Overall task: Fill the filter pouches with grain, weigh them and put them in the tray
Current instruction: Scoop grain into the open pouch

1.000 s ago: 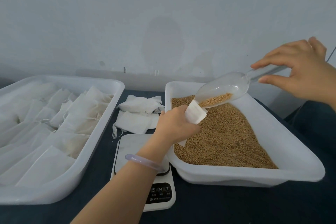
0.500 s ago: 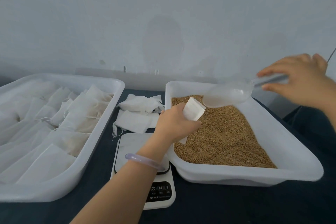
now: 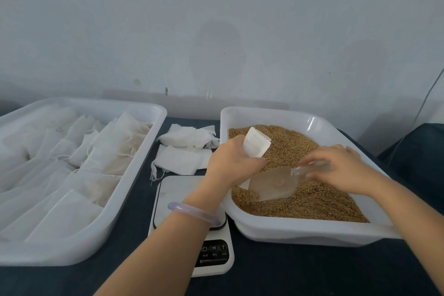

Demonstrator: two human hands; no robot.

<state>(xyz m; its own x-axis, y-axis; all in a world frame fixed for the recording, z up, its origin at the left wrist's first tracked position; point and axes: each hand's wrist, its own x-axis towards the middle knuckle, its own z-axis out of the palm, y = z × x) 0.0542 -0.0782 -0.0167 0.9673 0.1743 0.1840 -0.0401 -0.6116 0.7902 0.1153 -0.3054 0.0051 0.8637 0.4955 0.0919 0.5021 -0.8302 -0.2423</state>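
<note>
My left hand (image 3: 231,161) grips a white filter pouch (image 3: 255,143) upright over the near-left part of the grain bin (image 3: 312,119), its mouth held open. My right hand (image 3: 341,167) holds the handle of a clear plastic scoop (image 3: 274,184), whose bowl points down-left and digs into the brown grain (image 3: 300,190). A white scale (image 3: 182,199) stands between the two bins, partly under my left wrist. The left tray (image 3: 134,175) holds several filled pouches (image 3: 108,151).
A pile of empty pouches (image 3: 185,151) lies on the dark cloth behind the scale. The wall runs close behind both bins. A dark object sits at the far right edge (image 3: 418,149).
The scoop tipped its grain into the pouch, then my right hand swung it down from above the bin into the grain. My left hand stayed put with the pouch.
</note>
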